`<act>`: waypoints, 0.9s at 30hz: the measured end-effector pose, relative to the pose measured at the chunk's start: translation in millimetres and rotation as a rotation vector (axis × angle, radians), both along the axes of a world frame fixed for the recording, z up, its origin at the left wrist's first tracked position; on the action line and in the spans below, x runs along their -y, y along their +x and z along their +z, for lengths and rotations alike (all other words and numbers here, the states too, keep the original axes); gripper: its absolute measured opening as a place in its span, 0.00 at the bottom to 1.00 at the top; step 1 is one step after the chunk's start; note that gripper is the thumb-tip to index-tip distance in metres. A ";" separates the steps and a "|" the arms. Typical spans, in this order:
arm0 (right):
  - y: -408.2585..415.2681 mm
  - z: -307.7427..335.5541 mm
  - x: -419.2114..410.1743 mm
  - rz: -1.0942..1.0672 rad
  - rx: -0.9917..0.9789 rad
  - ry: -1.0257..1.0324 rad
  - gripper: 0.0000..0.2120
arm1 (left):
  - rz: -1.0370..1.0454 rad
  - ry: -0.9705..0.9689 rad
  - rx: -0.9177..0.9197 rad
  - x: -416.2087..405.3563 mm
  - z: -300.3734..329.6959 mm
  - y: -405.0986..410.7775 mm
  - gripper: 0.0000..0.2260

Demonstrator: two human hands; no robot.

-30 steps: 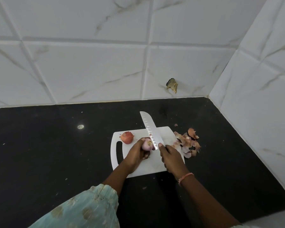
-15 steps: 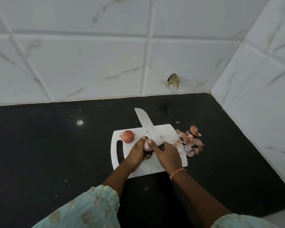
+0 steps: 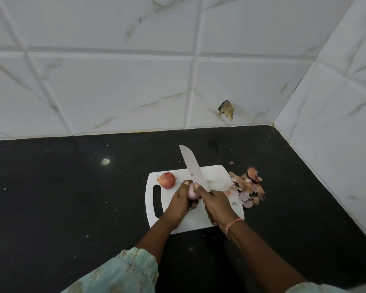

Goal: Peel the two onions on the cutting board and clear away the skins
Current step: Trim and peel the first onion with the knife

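**Two hands work a pale onion with a knife on a white cutting board**

Nearest the camera, at the bottom edge, a pale green patterned sleeve [image 3: 123, 271] covers the person's left upper arm. Both bare forearms reach forward over a black countertop [image 3: 51, 208] speckled with small light flecks.

The left hand [image 3: 181, 200] has its fingers curled around a partly peeled onion [image 3: 192, 193], pale pink and white, held just above or on the board; which one cannot be told. The right hand [image 3: 216, 205] grips the handle of a knife [image 3: 193, 169], with its forefinger stretched along the blade's base and touching the onion. A pink thread band [image 3: 232, 224] circles the right wrist. The long silver blade points away from the person and slightly left, its tip reaching past the far edge of the board.

Both hands are over a white cutting board [image 3: 218, 176] with a slot handle on its left side. On the board's far left corner sits a second onion [image 3: 167, 180], reddish brown, unpeeled, apart from the hands.

Just off the board's right edge, on the counter, lies a loose heap of onion skins [image 3: 246, 188], brown and pale purple, some touching the board's rim.

Beyond the counter rise white marble-patterned wall tiles [image 3: 114, 92], meeting in a corner at the right. A small brown patch [image 3: 226, 109] marks the back wall.
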State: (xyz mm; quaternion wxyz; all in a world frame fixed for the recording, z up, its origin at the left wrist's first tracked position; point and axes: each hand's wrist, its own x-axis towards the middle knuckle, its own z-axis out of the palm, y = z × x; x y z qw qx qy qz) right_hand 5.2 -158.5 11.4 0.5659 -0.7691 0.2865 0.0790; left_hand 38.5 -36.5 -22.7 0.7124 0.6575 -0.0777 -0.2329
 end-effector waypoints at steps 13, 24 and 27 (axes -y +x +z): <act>-6.9 -3.7 -16.3 -0.139 0.101 -0.054 0.26 | 0.099 -0.020 0.000 3.3 -2.8 -3.5 0.24; -20.4 6.9 65.4 -0.074 0.099 -0.455 0.17 | 0.082 -0.137 -0.050 4.8 1.6 0.0 0.23; -23.3 6.4 76.9 0.007 0.032 -0.510 0.17 | 0.122 -0.116 0.006 6.3 1.4 -4.8 0.16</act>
